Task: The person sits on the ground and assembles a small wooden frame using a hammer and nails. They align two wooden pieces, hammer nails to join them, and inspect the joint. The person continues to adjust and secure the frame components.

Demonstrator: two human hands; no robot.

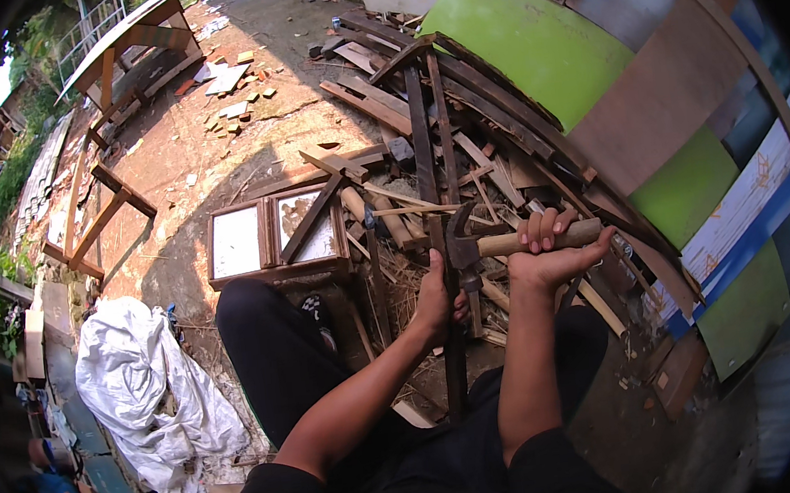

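My right hand (551, 260) grips the wooden handle of a claw hammer (493, 246), its thumb stretched out along the handle. The dark metal head points left, with the claw curving up and the striking face down. Close beside the head, my left hand (433, 302) is closed round a dark wooden strip (455, 369), thumb up along its side. The strip stands lengthwise between my legs, its lower end near my body. I cannot tell whether the hammer head touches the strip.
A heap of loose boards (491, 156) lies ahead and right. White-panelled wooden frames (235, 243) sit left of it. Green and brown sheets (537, 43) lean at the right. A white cloth (141, 375) lies at my left, a wooden frame (103, 222) beyond it.
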